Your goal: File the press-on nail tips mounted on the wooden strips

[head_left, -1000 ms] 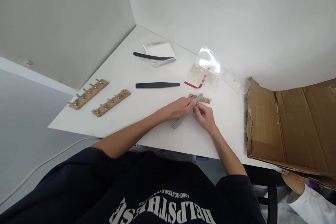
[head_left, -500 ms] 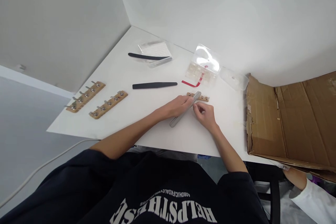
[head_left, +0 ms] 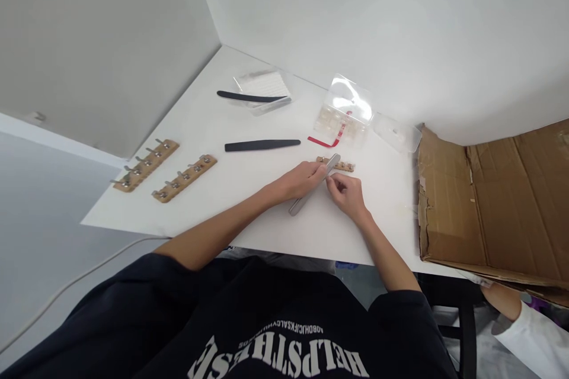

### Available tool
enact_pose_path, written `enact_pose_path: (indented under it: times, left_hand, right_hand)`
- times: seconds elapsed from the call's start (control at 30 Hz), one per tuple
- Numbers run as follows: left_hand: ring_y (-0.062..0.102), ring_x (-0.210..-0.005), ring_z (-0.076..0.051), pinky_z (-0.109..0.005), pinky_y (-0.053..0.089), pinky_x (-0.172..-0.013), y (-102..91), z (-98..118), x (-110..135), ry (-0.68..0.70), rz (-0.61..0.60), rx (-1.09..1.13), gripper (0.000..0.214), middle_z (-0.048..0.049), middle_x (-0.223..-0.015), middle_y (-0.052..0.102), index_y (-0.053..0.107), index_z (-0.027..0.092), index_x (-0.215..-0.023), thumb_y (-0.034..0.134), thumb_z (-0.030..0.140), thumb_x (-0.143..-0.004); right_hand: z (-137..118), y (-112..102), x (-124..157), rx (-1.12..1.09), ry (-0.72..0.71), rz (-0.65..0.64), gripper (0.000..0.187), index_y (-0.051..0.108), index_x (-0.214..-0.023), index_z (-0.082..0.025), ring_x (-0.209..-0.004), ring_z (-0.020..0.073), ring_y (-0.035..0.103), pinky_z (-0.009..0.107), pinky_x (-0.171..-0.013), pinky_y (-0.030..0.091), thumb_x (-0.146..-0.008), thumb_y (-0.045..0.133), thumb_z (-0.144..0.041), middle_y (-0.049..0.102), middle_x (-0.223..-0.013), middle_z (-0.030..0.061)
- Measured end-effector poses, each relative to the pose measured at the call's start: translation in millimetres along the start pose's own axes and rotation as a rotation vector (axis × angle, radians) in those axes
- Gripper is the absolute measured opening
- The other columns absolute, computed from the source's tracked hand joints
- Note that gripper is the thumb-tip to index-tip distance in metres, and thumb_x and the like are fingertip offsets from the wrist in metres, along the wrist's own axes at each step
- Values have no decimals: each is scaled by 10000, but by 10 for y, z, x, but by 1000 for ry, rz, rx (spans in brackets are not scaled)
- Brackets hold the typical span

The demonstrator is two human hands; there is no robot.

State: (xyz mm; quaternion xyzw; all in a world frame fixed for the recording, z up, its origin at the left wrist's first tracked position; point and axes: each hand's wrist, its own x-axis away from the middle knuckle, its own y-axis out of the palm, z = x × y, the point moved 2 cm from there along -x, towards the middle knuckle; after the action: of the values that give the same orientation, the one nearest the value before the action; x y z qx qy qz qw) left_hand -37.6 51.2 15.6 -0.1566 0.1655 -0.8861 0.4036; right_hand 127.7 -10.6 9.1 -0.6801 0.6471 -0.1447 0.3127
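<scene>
My left hand [head_left: 306, 179] is closed around a long grey nail file [head_left: 302, 202], which slants from lower left to upper right over the table. Fingers pinched, my right hand [head_left: 348, 192] is right beside the file's edge, its fingertips close to the left hand's. Whatever the pinch holds is too small or hidden to make out. Just behind both hands lies a short wooden strip with metal fittings [head_left: 345, 166], partly covered by the file's upper end.
Two longer wooden strips with metal clips [head_left: 146, 164] [head_left: 185, 179] lie at left. A black file [head_left: 262, 145] lies mid-table, another [head_left: 249, 96] on a clear packet [head_left: 267, 84]. Behind my hands are an open clear box [head_left: 349, 100] and red strip [head_left: 326, 143]. A cardboard box [head_left: 448, 201] and another person's arm [head_left: 504, 301] are at right.
Both hands and the nail file stay nearly in place; the right fingertips have shifted very slightly left against the file. The whole view has moved a touch.
</scene>
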Motion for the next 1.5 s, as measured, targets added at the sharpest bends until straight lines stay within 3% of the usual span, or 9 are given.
enact_pose_path:
  times: [0.43, 0.63, 0.83, 1.0, 1.17, 1.5]
  left_hand:
    - [557, -710, -213, -347, 386, -677, 29, 48, 17, 51, -19, -66, 397, -51, -749, 585, 440, 208, -747, 305, 395, -1070]
    - [534, -667, -196, -332, 372, -683, 9, 87, 23, 120, -3, -150, 314, -24, -735, 573, 501, 210, -928, 302, 395, -1085]
    - [499, -611, -186, -330, 345, -643, 3, 89, 22, 147, 20, -188, 293, -5, -692, 532, 490, 212, -937, 312, 391, -1085]
    - [545, -644, -194, -326, 365, -665, 13, 82, 11, 166, 10, -196, 303, -19, -748, 596, 502, 215, -938, 296, 379, -1089]
    - [571, -680, -207, -326, 357, -662, 28, 93, 9, 155, 18, -234, 298, -31, -809, 629, 505, 215, -983, 282, 379, -1093]
    - [592, -680, -211, -323, 376, -655, 54, 42, 0, 139, 1, -276, 370, -47, -797, 653, 544, 200, -1030, 243, 401, -1105]
  right_hand:
    - [2, 41, 16, -42, -16, -25, 378, 420, -637, -221, -519, 113, 360, 283, -529, 317, -985, 524, -326, 426, -562, -40]
    - [20, 36, 10, -33, 25, -34, 380, 485, -635, -218, -520, 115, 367, 285, -522, 332, -990, 511, -351, 470, -573, -29]
    - [35, 36, 7, -79, 69, -58, 347, 556, -689, -216, -508, 119, 432, 278, -522, 382, -998, 500, -364, 544, -583, -23]
    - [29, 27, 14, -154, 87, -127, 323, 573, -744, -219, -490, 124, 480, 279, -519, 405, -1016, 487, -371, 567, -574, -24]
    - [-6, 2, -12, -249, 142, -93, 406, 568, -713, -220, -453, 129, 470, 287, -477, 387, -1027, 504, -468, 540, -520, -27]
    - [-20, -3, -37, -452, 280, -181, 511, 579, -683, -215, -324, 107, 411, 271, -340, 309, -966, 579, -640, 527, -455, -40]
